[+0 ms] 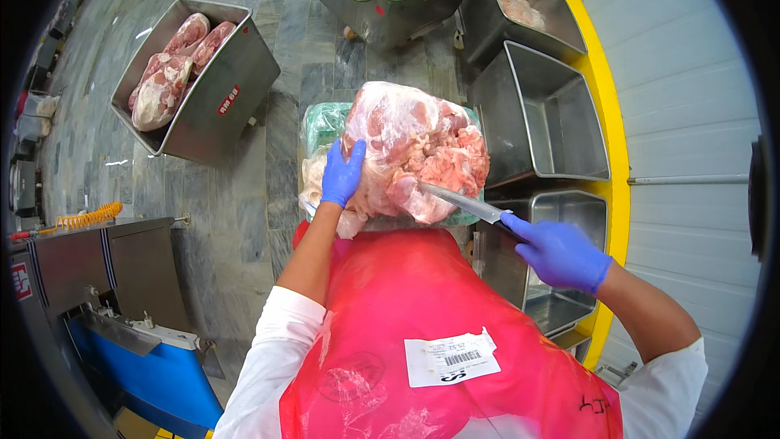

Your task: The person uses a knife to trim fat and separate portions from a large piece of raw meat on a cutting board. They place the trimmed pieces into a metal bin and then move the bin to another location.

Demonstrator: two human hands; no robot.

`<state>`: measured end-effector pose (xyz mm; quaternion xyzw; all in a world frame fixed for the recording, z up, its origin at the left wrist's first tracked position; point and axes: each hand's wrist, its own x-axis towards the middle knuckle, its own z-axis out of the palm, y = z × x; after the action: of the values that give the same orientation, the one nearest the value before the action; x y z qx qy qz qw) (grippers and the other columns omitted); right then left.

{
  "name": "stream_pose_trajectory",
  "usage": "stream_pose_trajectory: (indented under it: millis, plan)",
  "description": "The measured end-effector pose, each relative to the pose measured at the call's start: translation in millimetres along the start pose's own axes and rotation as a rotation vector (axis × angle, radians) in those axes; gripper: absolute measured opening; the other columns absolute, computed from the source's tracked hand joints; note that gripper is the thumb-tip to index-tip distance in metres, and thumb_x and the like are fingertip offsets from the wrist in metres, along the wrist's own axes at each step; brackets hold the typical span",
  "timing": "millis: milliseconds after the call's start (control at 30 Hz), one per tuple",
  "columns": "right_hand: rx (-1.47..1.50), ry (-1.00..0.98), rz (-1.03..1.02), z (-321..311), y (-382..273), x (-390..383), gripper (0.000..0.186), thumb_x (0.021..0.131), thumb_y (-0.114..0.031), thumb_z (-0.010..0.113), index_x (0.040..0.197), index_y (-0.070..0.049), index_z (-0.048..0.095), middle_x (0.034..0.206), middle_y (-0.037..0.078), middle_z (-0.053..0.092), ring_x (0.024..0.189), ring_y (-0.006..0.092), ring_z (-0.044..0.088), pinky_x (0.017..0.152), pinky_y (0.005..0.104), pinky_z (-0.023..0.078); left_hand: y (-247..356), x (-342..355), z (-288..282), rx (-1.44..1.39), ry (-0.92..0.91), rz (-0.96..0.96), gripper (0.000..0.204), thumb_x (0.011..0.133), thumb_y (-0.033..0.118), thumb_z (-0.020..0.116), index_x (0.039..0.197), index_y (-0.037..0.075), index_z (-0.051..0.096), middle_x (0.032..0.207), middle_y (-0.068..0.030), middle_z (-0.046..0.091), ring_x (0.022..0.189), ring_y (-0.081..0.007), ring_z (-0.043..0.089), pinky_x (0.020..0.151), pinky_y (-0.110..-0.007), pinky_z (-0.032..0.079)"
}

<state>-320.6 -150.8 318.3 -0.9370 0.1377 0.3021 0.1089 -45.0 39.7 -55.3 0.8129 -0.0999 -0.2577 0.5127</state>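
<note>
A large block of pale and pink meat (398, 126), partly covered in clear plastic film, lies in front of me on green and clear plastic wrapping (325, 122). My left hand (342, 175), in a blue glove, rests against the block's left side with its fingers stretched out. In my blue-gloved right hand (563, 255) is a knife (467, 202), gripped by its dark handle. Its long blade points left, and the tip touches the lower right part of the meat, where loose pink pieces show. What supports the block is mostly hidden.
Metal bins (561, 126) line the right side along a yellow kerb (617, 195). Another metal bin (398, 12) stands at the far side. On the left, a metal bin (244, 114) holds several meat pieces (166, 81). A steel machine (138, 268) with a blue panel stands at lower left.
</note>
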Motion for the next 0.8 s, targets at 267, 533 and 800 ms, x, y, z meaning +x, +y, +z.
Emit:
stream_pose_trajectory:
  millis: [267,533,800]
  plan:
    - [-0.123,0.038,0.004,-52,-30,10,0.035,0.1,-0.026,0.062,0.132,-0.018,0.071,0.085,0.018,0.073,0.078,0.0408,0.071,0.069,0.0541,0.056,16,-7,-8,-0.013,0.015,0.022,0.094,0.096,0.07,0.062,0.154,-0.002,0.047,0.155,-0.0329,0.05,0.143,-0.0473,0.051,0.118,-0.05,0.04]
    - [-0.168,-0.037,0.01,-69,-41,37,0.036,0.099,-0.028,0.062,0.132,-0.016,0.071,0.082,0.019,0.072,0.078,0.0419,0.071,0.068,0.0549,0.056,18,-9,-2,0.061,0.063,-0.015,0.097,0.094,0.072,0.064,0.156,-0.001,0.045,0.156,-0.0305,0.05,0.141,-0.0475,0.052,0.118,-0.051,0.041]
    - [-0.019,-0.021,0.033,21,-19,48,0.051,0.102,-0.026,0.062,0.151,-0.017,0.056,0.085,0.021,0.072,0.073,0.0431,0.07,0.064,0.0561,0.055,16,-16,1,0.068,0.085,-0.042,0.094,0.095,0.068,0.065,0.156,-0.001,0.045,0.155,-0.0286,0.052,0.14,-0.0465,0.052,0.118,-0.051,0.041]
